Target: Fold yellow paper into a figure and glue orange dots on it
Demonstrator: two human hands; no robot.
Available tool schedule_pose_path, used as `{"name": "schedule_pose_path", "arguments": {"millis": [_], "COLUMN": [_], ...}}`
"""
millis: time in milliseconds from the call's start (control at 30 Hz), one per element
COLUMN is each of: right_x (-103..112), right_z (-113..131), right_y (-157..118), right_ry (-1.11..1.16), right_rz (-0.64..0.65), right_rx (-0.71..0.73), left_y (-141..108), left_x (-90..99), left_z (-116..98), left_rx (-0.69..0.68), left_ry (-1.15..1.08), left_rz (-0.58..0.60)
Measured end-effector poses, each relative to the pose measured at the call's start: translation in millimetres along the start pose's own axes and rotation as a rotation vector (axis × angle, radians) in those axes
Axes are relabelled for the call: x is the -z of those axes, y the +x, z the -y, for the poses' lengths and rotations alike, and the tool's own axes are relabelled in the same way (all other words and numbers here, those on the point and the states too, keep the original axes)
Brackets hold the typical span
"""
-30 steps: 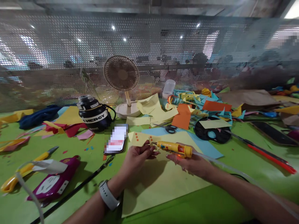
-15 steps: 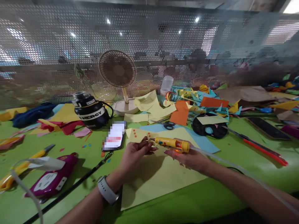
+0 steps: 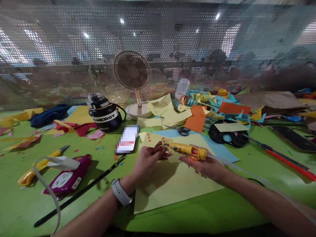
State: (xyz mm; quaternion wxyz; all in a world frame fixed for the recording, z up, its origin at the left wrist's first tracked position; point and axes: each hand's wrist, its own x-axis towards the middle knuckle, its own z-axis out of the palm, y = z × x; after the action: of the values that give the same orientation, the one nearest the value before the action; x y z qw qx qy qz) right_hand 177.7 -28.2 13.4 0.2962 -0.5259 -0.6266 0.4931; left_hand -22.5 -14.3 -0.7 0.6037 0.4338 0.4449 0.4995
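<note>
Gripping a yellow tool (image 3: 188, 150) over paper (image 3: 182, 184)

Holding it in the right hand (image 3: 209, 168), above a green table (image 3: 197, 214), near a phone (image 3: 130, 140) and scissors (image 3: 184, 131). Curling the left hand (image 3: 151, 158) just beside the tool's tip (image 3: 167, 144); cannot tell whether around anything.

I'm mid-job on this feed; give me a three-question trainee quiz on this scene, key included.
1. Which hand holds the yellow, tube-shaped tool?
2. True or false: the black, round-bodied bottle stands left of the beige, round-headed fan.
3. What lies beneath the left hand? A) an orange sheet; B) a large, pale-yellow sheet; C) a purple, flat case.

Key: 1. The right hand. 2. True. 3. B.
</note>
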Motion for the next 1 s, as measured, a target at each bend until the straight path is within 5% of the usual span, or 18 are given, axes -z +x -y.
{"name": "schedule_pose_path", "arguments": {"millis": [767, 1000], "right_x": [-1, 38], "right_z": [-5, 24], "right_y": [0, -15], "right_ry": [-0.119, -0.251], "right_rz": [-0.038, -0.14], "right_rx": [0.097, 0.155], "left_y": [-2, 3], "left_x": [1.4, 7.8], "left_z": [-1, -5], "left_rx": [-0.113, -0.047], "left_ry": [0.142, 0.057], "left_rz": [0.007, -0.06]}}
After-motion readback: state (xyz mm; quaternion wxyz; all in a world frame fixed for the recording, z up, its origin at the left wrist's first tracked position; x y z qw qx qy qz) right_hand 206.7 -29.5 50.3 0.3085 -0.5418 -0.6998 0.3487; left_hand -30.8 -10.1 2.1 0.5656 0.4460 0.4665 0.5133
